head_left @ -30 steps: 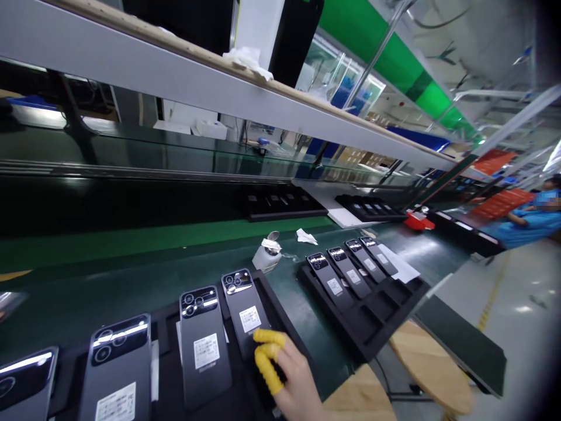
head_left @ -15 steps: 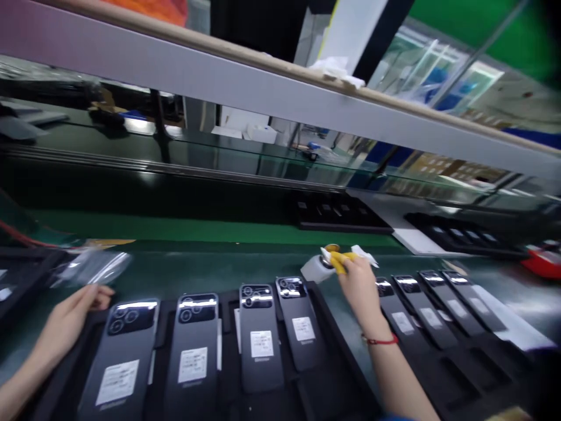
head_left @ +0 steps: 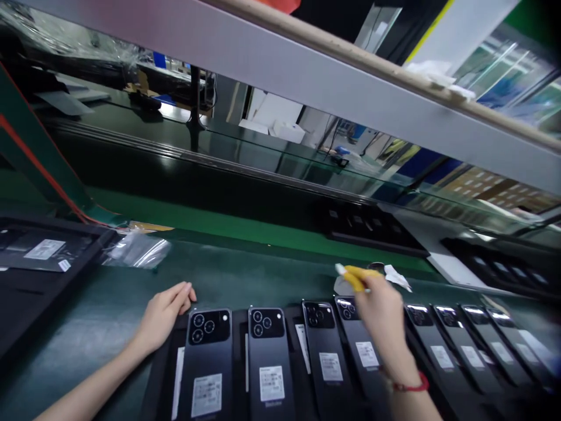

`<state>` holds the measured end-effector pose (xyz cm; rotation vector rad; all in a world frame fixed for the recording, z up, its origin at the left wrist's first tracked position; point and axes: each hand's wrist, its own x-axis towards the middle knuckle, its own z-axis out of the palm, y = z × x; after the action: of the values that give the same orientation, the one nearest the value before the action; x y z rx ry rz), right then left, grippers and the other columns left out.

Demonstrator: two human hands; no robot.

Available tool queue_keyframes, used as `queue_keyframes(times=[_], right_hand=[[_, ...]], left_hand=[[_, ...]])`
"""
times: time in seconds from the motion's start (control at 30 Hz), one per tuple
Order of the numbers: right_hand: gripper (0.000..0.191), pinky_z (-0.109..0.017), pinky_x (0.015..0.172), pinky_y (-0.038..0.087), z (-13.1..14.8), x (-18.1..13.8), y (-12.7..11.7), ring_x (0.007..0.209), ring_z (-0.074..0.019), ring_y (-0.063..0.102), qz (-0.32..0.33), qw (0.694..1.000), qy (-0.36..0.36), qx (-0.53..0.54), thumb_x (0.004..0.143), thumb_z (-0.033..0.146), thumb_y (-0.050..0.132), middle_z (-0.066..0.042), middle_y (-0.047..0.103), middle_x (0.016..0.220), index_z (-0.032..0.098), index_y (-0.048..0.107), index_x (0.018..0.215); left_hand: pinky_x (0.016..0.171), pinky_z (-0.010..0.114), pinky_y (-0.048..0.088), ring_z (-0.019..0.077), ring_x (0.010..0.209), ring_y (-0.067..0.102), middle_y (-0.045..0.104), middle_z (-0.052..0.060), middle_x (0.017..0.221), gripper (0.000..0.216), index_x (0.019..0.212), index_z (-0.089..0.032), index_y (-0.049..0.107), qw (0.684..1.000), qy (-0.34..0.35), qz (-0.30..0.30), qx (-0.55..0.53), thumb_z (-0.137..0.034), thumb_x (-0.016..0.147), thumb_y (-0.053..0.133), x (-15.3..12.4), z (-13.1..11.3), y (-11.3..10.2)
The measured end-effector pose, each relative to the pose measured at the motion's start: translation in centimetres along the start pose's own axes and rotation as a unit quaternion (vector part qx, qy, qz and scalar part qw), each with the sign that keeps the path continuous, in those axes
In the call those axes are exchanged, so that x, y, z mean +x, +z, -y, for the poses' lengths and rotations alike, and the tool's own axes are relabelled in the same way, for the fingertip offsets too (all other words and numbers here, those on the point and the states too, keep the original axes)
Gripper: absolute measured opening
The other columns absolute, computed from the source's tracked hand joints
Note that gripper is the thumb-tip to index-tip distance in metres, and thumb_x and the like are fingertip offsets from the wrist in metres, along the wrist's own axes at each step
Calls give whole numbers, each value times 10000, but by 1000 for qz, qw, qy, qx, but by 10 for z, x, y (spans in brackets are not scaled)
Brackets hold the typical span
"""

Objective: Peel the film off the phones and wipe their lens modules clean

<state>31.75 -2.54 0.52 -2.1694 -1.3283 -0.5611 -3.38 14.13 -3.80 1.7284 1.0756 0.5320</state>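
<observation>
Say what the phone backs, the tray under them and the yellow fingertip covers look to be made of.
Phone backs: dark, smooth plastic or glass, sheen, white stickers. Tray: matte black, likely moulded plastic or foam. Fingertip covers on the right hand: yellow, probably rubber or latex; blurred.

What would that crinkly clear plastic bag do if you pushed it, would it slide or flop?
The clear plastic bag looks thin and crumpled, so it would probably flop and crinkle instead of holding its shape. It seems very light and would likely skid easily over the smooth green mat. It lies beyond the left hand, apart from it.
</observation>
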Motion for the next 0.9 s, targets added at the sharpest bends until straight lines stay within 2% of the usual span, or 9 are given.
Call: queue_keyframes(times=[0.07, 0.13, 0.2, 0.27, 0.4, 0.53, 0.7, 0.8, 0.9], right_hand=[[229, -324, 711, 482, 62, -15, 9, 798, -202, 572, 68, 983, -90, 146, 872, 215, 410, -92, 629, 876, 141, 614, 947], [229, -279, 724, 488, 123, -32, 19, 837, -172, 556, 139, 943, -173, 250, 878, 119, 409, -64, 627, 911, 167, 601, 993], [290, -300, 708, 482, 169, -46, 28, 818, -186, 524, 161, 914, -250, 277, 885, 70, 358, -73, 618, 880, 159, 606, 1004], [324, -308, 660, 472, 190, -53, 34, 784, -196, 495, 188, 888, -331, 259, 897, 63, 319, -90, 605, 870, 133, 617, 1004], [271, -268, 644, 458, 175, -48, 34, 773, -166, 476, 234, 845, -395, 274, 914, 102, 376, -74, 592, 888, 140, 616, 1034], [308, -283, 652, 435, 157, -43, 28, 790, -162, 466, 235, 857, -352, 294, 887, 36, 382, -66, 572, 883, 172, 605, 1050], [312, -308, 685, 464, 188, -62, 31, 803, -185, 451, 242, 842, -366, 313, 865, 44, 418, -95, 557, 888, 136, 562, 1126], [259, -314, 667, 478, 197, -64, 37, 783, -198, 443, 210, 874, -342, 276, 875, 67, 426, -118, 554, 868, 84, 574, 1087], [274, -316, 658, 480, 188, -59, 37, 788, -202, 441, 213, 899, -285, 255, 886, 68, 401, -123, 546, 878, 90, 565, 1104]], left_hand=[[580, 273, 268, 172, 529, 381, 379, -21, 504, 539, 711, -162, 503, 999, -10, 24, -32, -657, 803, 311, -4, 0, 4], [560, 267, 265, 162, 506, 363, 368, -25, 490, 537, 711, -156, 497, 997, -7, 55, -62, -647, 816, 308, -7, 1, 7], [544, 263, 267, 155, 494, 363, 381, -25, 489, 520, 717, -152, 496, 995, 8, 72, -75, -627, 832, 316, -9, 4, 6], [536, 261, 278, 154, 490, 381, 411, -23, 489, 500, 726, -152, 498, 994, 19, 76, -82, -604, 847, 323, -9, 7, 3], [542, 262, 305, 156, 489, 413, 455, -22, 493, 474, 731, -158, 500, 992, 9, 79, -96, -577, 863, 320, -9, 9, -2], [566, 268, 313, 156, 484, 419, 442, -33, 470, 467, 716, -167, 499, 996, 6, 70, -52, -558, 870, 294, -9, 7, -1], [550, 267, 296, 150, 475, 413, 429, -41, 470, 450, 736, -171, 504, 997, 17, 63, -31, -532, 881, 277, -10, 7, 1], [550, 258, 304, 144, 472, 420, 438, -45, 479, 427, 750, -172, 495, 997, 29, 67, -29, -511, 891, 277, -9, 9, 0], [550, 251, 317, 143, 460, 426, 448, -48, 465, 423, 759, -173, 492, 997, 22, 75, -17, -510, 893, 273, -7, 9, -2]])
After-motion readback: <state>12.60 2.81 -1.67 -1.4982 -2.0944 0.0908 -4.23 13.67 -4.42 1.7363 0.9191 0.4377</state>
